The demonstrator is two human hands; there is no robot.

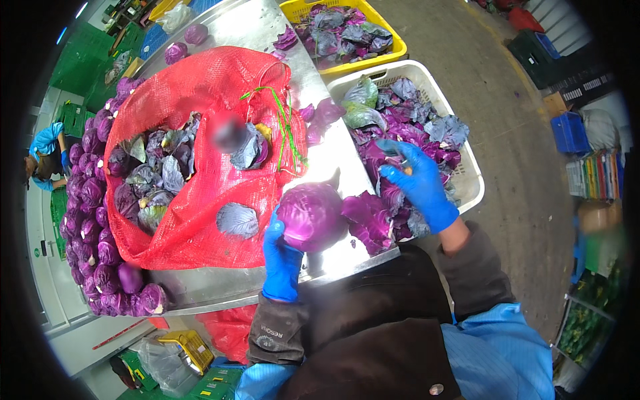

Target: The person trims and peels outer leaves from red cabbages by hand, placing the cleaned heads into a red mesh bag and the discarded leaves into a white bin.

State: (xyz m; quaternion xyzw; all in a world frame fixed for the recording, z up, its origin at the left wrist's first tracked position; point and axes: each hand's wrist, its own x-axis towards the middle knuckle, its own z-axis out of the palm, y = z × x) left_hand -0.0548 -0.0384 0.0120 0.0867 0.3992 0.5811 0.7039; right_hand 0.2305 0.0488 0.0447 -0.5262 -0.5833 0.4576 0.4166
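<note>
My left hand (285, 257), in a blue glove, holds a peeled red cabbage head (311, 216) at the near edge of the metal table (327, 162). My right hand (417, 182), also gloved in blue, is over the white basket (472, 172) of loose leaves; its thumb and fingers are curled apart, and whether something small lies between them is unclear. Torn purple leaves (369, 220) lie beside the cabbage. Left of it spreads a red mesh bag (220, 185) with untrimmed cabbages (145, 175) inside its mouth and a grey-purple leaf (237, 220) on top.
Trimmed cabbages (92, 190) are piled along the table's far left side. A yellow crate (397, 47) of leaves stands beyond the white basket. Green string (282, 130) lies on the bag. Another person (47, 150) works at the far left. Green crates (215, 382) stand below the table.
</note>
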